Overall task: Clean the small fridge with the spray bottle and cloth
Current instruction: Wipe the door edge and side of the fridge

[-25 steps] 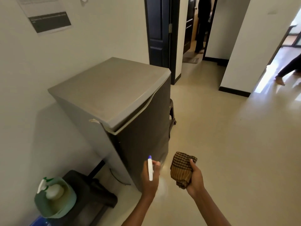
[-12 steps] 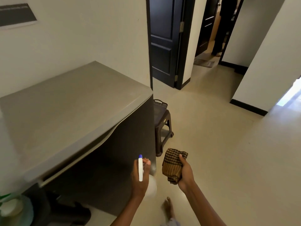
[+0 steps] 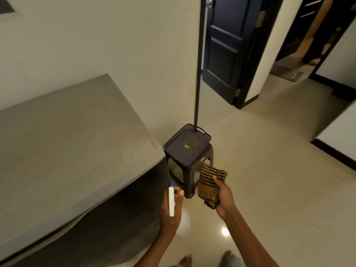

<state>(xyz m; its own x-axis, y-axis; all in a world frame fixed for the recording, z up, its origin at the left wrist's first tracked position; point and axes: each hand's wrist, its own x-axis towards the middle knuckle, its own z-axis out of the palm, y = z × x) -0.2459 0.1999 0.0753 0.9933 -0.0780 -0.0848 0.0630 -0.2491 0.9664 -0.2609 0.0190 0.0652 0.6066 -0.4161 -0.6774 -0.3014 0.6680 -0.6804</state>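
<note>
**Both hands full beside the small fridge**

Head view: The left hand was curled round the spray bottle, gripping it by the neck with the white head and its blue nozzle tip pointing up and away; the pale body of the bottle hung below the hand, mostly hidden by it. The right hand clutched the cloth, a brown checked rag bunched in the fingers, with the thumb pressed across its front. The two hands were near each other, apart, with the cloth to the right of the bottle.

The small fridge stood to the left against the wall, its grey top filling the left of the picture and its dark front face falling away below the left hand. Just beside its far corner stood a dark plastic stool bearing a perforated dark tray. The cream floor ran right toward a dark door. Bare toes showed at the bottom edge.
</note>
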